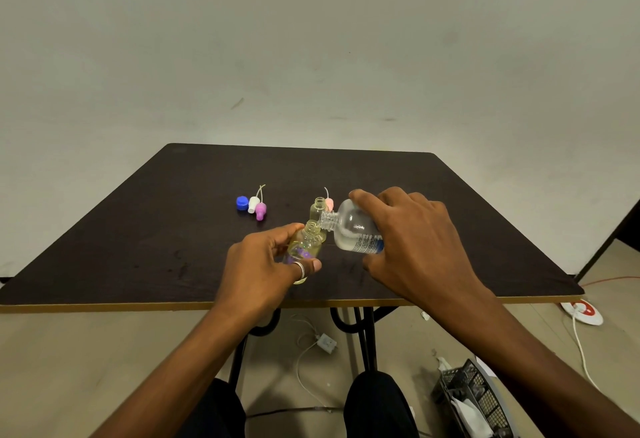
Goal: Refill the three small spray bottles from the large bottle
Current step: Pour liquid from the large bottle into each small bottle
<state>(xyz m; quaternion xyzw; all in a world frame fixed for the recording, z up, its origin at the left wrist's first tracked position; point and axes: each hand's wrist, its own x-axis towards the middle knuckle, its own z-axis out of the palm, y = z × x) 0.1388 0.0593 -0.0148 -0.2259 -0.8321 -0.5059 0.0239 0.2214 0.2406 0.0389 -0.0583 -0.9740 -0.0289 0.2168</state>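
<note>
Left hand [266,264]: fingers curled round a small bottle [304,245].
Right hand [412,243]: grips the tilted large bottle [353,229], mouth touching the small bottle's mouth.
Caps [252,204]: left of it, on the bench [138,229].

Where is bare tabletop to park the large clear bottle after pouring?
Free: dark table right of the right hand; everything left of the round blue cap; near edge left of the left hand. Crowded: centre, from that cap to the small yellowish bottle and large clear bottle being held.
</note>
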